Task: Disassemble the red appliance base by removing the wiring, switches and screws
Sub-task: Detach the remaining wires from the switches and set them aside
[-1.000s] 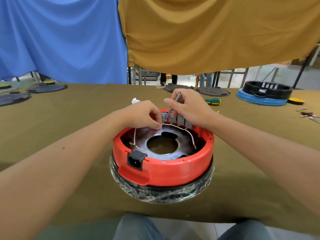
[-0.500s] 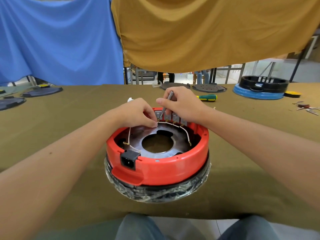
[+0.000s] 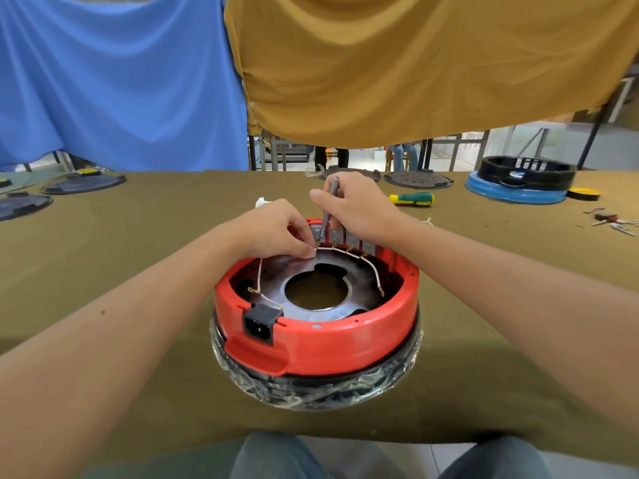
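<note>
The round red appliance base (image 3: 328,344) sits upside down on a plastic-wrapped black ring, in front of me on the olive cloth. A black power socket (image 3: 258,324) is set in its near left wall. White wiring (image 3: 370,262) arcs along the far inner rim, under a row of grey switches (image 3: 352,240). My left hand (image 3: 273,233) pinches the wire at its far left end. My right hand (image 3: 359,209) holds a thin grey metal tool (image 3: 328,210) upright, its tip down at the leftmost switch.
A green-and-yellow screwdriver (image 3: 413,198) lies behind my right hand. A black ring on a blue base (image 3: 518,188) stands far right, with loose small parts (image 3: 610,221) beside it. Dark round plates (image 3: 83,183) lie far left and at the back. A white scrap (image 3: 261,202) lies behind my left hand.
Both hands stay at the far rim, with only a small shift. The view itself has drifted a little.
</note>
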A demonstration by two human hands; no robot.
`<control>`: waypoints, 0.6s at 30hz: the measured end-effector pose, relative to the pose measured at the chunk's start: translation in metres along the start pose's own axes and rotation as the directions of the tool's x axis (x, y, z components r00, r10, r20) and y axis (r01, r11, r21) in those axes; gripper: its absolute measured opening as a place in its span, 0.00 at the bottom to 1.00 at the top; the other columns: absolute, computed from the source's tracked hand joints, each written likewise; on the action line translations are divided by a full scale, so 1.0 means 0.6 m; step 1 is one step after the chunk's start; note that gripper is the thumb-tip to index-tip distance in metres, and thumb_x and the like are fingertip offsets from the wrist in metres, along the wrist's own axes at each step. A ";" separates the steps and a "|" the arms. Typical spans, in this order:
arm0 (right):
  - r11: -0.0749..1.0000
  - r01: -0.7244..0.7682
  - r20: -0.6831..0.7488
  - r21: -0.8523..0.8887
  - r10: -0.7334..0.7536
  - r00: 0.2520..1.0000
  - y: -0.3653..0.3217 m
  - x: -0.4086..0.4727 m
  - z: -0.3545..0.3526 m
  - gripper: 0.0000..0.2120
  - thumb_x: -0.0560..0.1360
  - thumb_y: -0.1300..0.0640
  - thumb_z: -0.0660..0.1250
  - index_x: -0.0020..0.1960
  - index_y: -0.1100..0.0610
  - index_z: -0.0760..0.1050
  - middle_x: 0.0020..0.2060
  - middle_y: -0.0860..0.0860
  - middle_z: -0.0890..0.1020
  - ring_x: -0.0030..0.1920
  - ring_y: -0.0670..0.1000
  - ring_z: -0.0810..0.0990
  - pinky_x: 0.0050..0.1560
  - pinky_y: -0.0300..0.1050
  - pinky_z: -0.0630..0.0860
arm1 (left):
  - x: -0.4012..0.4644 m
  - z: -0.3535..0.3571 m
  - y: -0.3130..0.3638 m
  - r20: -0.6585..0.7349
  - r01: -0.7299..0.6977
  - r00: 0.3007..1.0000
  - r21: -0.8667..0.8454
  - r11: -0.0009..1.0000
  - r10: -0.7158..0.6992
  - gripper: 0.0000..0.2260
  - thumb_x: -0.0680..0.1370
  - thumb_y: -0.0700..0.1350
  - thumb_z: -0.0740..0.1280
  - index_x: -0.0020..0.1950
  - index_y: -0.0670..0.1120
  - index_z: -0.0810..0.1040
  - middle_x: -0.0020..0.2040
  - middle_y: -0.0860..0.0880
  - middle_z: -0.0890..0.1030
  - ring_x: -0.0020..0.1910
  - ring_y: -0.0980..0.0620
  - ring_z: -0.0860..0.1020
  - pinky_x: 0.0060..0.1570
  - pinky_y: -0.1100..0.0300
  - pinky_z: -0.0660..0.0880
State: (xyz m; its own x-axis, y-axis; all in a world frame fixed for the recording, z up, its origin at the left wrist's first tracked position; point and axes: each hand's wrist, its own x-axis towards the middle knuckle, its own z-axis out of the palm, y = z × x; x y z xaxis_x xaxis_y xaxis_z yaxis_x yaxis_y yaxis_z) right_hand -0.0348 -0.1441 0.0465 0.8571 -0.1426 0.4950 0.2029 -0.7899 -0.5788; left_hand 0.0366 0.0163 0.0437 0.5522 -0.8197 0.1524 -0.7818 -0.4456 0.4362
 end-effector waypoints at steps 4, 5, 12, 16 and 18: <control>0.992 0.081 -0.008 -0.093 -0.082 0.997 -0.006 -0.008 0.002 0.16 0.80 0.51 0.65 0.37 0.60 0.73 0.27 0.49 0.78 0.29 0.45 0.74 0.35 0.40 0.71 | -0.001 0.000 0.000 -0.004 0.003 1.000 0.004 1.000 -0.003 0.02 0.73 0.45 0.75 0.41 0.52 0.86 0.41 0.57 0.84 0.40 0.61 0.80 0.43 0.67 0.72; 0.990 0.090 -0.001 -0.107 -0.090 0.996 -0.007 -0.009 0.002 0.17 0.80 0.51 0.66 0.38 0.61 0.73 0.27 0.50 0.77 0.29 0.46 0.72 0.36 0.41 0.70 | -0.001 0.000 0.000 -0.007 0.002 1.000 0.004 1.000 -0.002 0.03 0.73 0.45 0.75 0.40 0.52 0.86 0.41 0.57 0.84 0.40 0.62 0.80 0.42 0.68 0.71; 0.999 -0.034 0.023 0.008 0.033 0.999 -0.002 0.001 -0.002 0.14 0.80 0.54 0.65 0.39 0.60 0.73 0.25 0.50 0.79 0.24 0.43 0.73 0.31 0.33 0.70 | -0.001 0.000 -0.001 -0.003 -0.012 1.000 -0.016 1.000 0.012 0.04 0.72 0.43 0.75 0.40 0.52 0.86 0.40 0.57 0.84 0.40 0.61 0.80 0.43 0.68 0.72; 0.998 -0.061 0.018 0.035 0.061 0.998 0.002 0.005 -0.002 0.13 0.80 0.56 0.64 0.38 0.60 0.72 0.25 0.51 0.78 0.24 0.42 0.74 0.32 0.34 0.71 | 0.000 0.001 -0.001 -0.004 -0.011 1.000 -0.020 1.000 0.011 0.06 0.72 0.43 0.75 0.38 0.54 0.85 0.39 0.58 0.84 0.40 0.61 0.80 0.43 0.67 0.71; 0.998 -0.061 0.022 0.028 0.060 0.998 0.001 0.004 -0.001 0.14 0.81 0.55 0.64 0.38 0.59 0.72 0.26 0.50 0.78 0.25 0.42 0.74 0.34 0.36 0.72 | 0.001 0.001 -0.001 -0.003 -0.010 1.000 -0.021 1.000 0.010 0.05 0.72 0.43 0.75 0.39 0.54 0.86 0.39 0.58 0.84 0.40 0.61 0.80 0.43 0.66 0.72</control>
State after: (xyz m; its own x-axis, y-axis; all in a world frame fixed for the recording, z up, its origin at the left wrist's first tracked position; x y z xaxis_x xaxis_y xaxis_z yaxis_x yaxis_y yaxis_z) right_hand -0.0326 -0.1455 0.0476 0.8782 -0.1766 0.4445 0.1634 -0.7627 -0.6258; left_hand 0.0373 0.0160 0.0430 0.5454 -0.8229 0.1597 -0.7812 -0.4299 0.4528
